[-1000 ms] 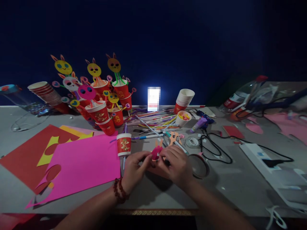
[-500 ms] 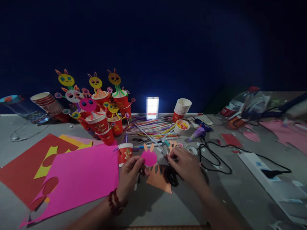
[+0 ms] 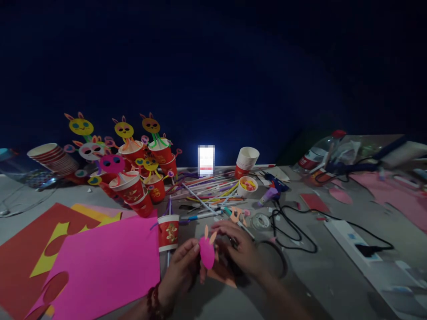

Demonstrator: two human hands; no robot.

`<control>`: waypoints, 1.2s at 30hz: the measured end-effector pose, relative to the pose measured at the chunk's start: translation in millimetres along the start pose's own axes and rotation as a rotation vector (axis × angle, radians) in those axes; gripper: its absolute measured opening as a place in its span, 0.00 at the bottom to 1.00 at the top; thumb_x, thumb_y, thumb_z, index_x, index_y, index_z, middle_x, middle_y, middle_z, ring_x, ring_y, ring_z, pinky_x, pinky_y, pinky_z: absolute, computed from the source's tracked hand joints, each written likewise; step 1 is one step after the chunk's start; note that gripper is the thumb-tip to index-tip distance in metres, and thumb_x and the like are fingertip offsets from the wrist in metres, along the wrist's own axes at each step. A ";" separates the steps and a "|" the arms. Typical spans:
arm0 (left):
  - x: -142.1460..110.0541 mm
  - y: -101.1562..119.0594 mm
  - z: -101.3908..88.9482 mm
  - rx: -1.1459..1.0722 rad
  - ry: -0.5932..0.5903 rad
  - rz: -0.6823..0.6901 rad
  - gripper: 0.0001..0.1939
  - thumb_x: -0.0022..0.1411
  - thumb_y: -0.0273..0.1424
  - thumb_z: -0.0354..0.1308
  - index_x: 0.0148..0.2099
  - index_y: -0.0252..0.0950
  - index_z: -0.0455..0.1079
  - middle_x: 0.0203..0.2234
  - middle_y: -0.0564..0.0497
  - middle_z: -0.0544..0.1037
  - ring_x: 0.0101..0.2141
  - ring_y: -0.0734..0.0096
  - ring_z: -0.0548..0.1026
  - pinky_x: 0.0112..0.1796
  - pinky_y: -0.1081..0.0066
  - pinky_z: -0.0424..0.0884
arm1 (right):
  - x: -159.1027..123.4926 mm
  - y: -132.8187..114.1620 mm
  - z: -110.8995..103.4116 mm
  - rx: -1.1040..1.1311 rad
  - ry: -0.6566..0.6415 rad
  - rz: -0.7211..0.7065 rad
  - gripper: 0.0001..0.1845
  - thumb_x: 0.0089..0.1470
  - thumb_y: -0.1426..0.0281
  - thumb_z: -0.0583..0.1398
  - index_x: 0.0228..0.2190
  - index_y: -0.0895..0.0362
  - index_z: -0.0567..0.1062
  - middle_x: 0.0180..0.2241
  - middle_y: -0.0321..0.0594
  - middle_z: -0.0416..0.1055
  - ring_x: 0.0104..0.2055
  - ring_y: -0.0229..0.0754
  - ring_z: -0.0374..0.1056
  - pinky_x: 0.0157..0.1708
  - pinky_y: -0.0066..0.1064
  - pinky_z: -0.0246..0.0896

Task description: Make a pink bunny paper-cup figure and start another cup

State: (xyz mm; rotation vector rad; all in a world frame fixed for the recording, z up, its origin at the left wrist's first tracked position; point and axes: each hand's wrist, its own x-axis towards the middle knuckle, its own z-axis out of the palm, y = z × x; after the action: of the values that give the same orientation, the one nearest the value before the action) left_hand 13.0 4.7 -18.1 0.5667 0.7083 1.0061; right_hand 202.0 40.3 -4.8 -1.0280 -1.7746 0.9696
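Note:
My left hand (image 3: 183, 264) pinches the edge of a bright pink paper rabbit head (image 3: 207, 253), which has two orange ears and is tilted so that it looks narrow. Just right of it is my right hand (image 3: 242, 251). Its fingers stretch toward the ears, with a gap between thumb and fingers; whether they touch the paper I cannot tell. Under the hands lies an orange paper offcut (image 3: 222, 278), partly covered. A red paper cup (image 3: 168, 233) with purple pipe cleaners stands behind my left hand. Beyond my right hand lie a tape roll (image 3: 260, 221) and orange scraps (image 3: 237, 215).
Finished rabbit cups (image 3: 128, 186) crowd the back left, beside stacked cups (image 3: 53, 158). Pink sheet (image 3: 113, 262) and red sheet (image 3: 20, 249) lie left. Pipe cleaners and pens (image 3: 213, 189) fill the back. A glue gun (image 3: 276, 182), black cable (image 3: 300, 246) and power strip (image 3: 350, 240) lie right.
The rabbit head has been lowered and turned from facing me to nearly edge-on. My right hand has moved closer to it, its fingers now less pinched. The view has tilted up slightly.

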 end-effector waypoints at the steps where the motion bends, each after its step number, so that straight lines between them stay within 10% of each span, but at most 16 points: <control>1: 0.3 -0.7 1.1 -0.028 -0.032 -0.033 0.17 0.59 0.42 0.64 0.31 0.33 0.68 0.15 0.56 0.71 0.12 0.83 0.65 0.16 0.81 0.57 | -0.9 0.0 5.8 0.137 -0.032 0.053 0.10 0.58 0.63 0.62 0.41 0.51 0.79 0.43 0.43 0.76 0.46 0.48 0.70 0.47 0.40 0.63; 9: 2.1 -8.3 1.6 -0.048 -0.187 -0.226 0.19 0.53 0.44 0.67 0.31 0.32 0.68 0.16 0.55 0.71 0.09 0.84 0.59 0.11 0.80 0.53 | -8.0 4.2 35.4 0.772 -0.096 0.219 0.13 0.47 0.59 0.70 0.26 0.55 0.77 0.33 0.40 0.70 0.37 0.43 0.67 0.38 0.34 0.62; 14: -1.7 9.0 6.0 0.412 -0.214 -0.248 0.27 0.61 0.53 0.52 0.30 0.32 0.71 0.18 0.50 0.73 0.11 0.80 0.62 0.11 0.77 0.52 | -11.3 1.0 22.7 0.866 -0.054 0.255 0.13 0.48 0.62 0.70 0.26 0.55 0.75 0.32 0.38 0.69 0.34 0.40 0.66 0.35 0.30 0.62; 19: -11.6 72.2 -16.9 1.260 0.384 0.653 0.12 0.64 0.41 0.55 0.40 0.39 0.73 0.31 0.47 0.77 0.33 0.63 0.74 0.36 0.67 0.70 | -2.5 -9.0 0.7 0.874 0.157 0.286 0.16 0.46 0.60 0.71 0.24 0.54 0.71 0.24 0.32 0.64 0.25 0.36 0.60 0.25 0.26 0.58; 22: -9.0 113.1 -38.7 1.458 0.614 0.770 0.16 0.57 0.42 0.63 0.45 0.39 0.73 0.41 0.42 0.77 0.44 0.51 0.73 0.45 0.61 0.68 | -0.5 -9.4 -0.6 0.867 0.189 0.321 0.16 0.46 0.60 0.71 0.25 0.54 0.72 0.23 0.31 0.63 0.24 0.35 0.60 0.25 0.26 0.58; 28: 22.2 142.1 -66.3 1.179 0.277 0.170 0.25 0.55 0.46 0.63 0.49 0.35 0.73 0.37 0.44 0.81 0.38 0.54 0.77 0.36 0.66 0.70 | -3.8 -9.0 6.1 0.864 0.154 0.408 0.17 0.44 0.60 0.72 0.25 0.55 0.72 0.23 0.31 0.65 0.25 0.35 0.63 0.26 0.25 0.60; 36: 37.0 129.4 -68.0 0.977 0.139 0.056 0.39 0.50 0.40 0.69 0.61 0.33 0.64 0.23 0.56 0.74 0.26 0.66 0.73 0.28 0.72 0.65 | -1.8 -13.0 3.8 0.741 0.189 0.364 0.16 0.46 0.59 0.71 0.25 0.55 0.72 0.23 0.33 0.67 0.26 0.36 0.63 0.28 0.27 0.61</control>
State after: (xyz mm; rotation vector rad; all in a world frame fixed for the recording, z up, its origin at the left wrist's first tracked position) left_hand -96.9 100.5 20.4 1.3707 1.3173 0.7041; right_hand 195.7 33.1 5.0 -0.9147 -0.9452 1.5398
